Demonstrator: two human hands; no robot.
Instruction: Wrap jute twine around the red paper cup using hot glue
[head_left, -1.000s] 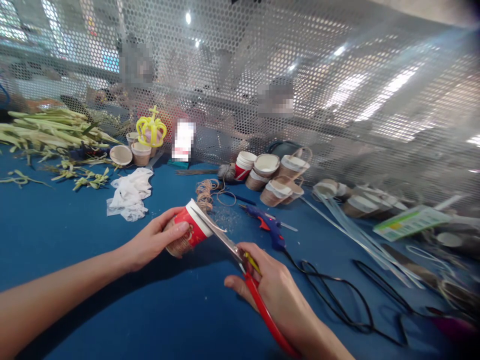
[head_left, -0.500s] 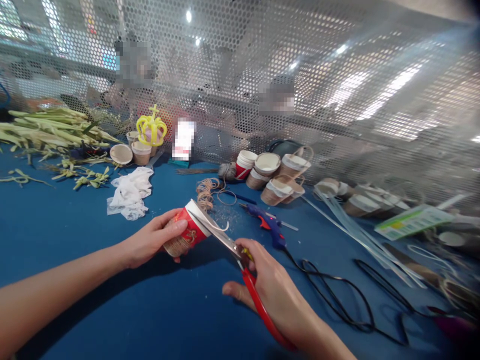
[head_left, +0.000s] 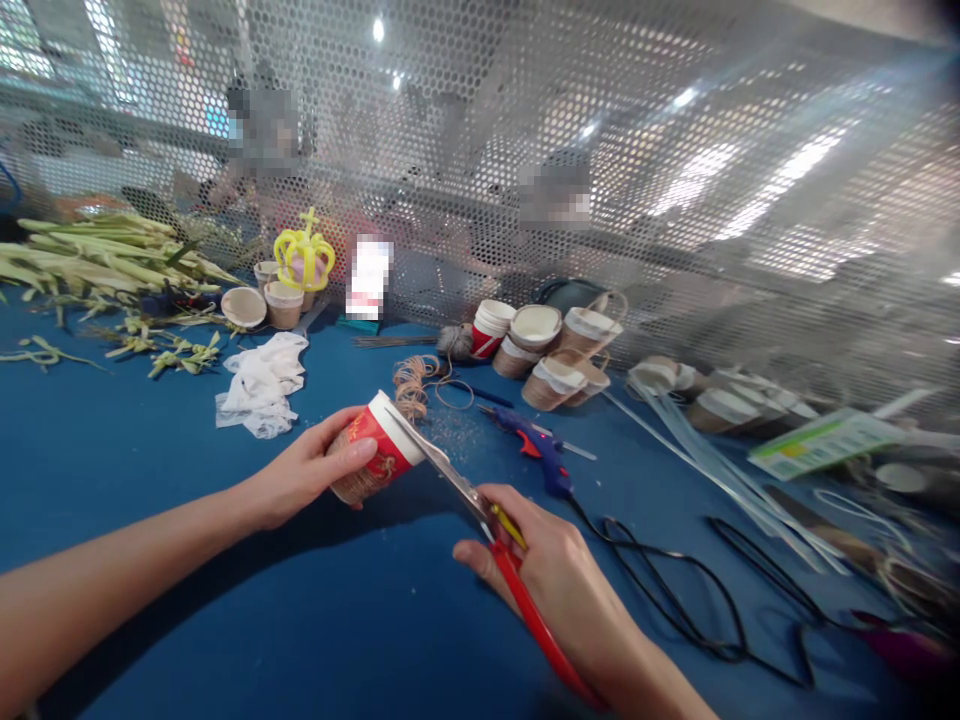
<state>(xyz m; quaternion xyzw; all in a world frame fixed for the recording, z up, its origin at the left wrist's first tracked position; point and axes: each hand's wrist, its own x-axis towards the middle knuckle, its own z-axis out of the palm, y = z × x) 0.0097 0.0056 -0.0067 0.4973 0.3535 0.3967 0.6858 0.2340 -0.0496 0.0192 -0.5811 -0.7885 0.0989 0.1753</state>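
My left hand (head_left: 322,462) is closed around a red and white paper cup (head_left: 390,450), tilted with its mouth toward the upper right. Brown twine is wound round the cup's lower part. In my right hand (head_left: 544,550) are scissors with red handles (head_left: 529,600), their blades lying along the cup's white rim. The blade tips reach the rim's upper edge. Just behind the cup lies a loose coil of brown twine (head_left: 416,385) on the blue tabletop. White crumpled cloth or film (head_left: 264,380) rests to the left.
A blue glue gun (head_left: 544,455) with a black cord (head_left: 675,570) lies right of centre. Twine-wrapped cups (head_left: 555,383) stand behind it. Clear glue sticks (head_left: 720,470) lie farther right. Green stalks (head_left: 97,255) are piled at the far left, before a perforated metal screen (head_left: 450,150).
The curled strip that stuck out from the cup's rim no longer shows there. The scissors and my right hand have shifted slightly right and down; the cup has turned slightly.
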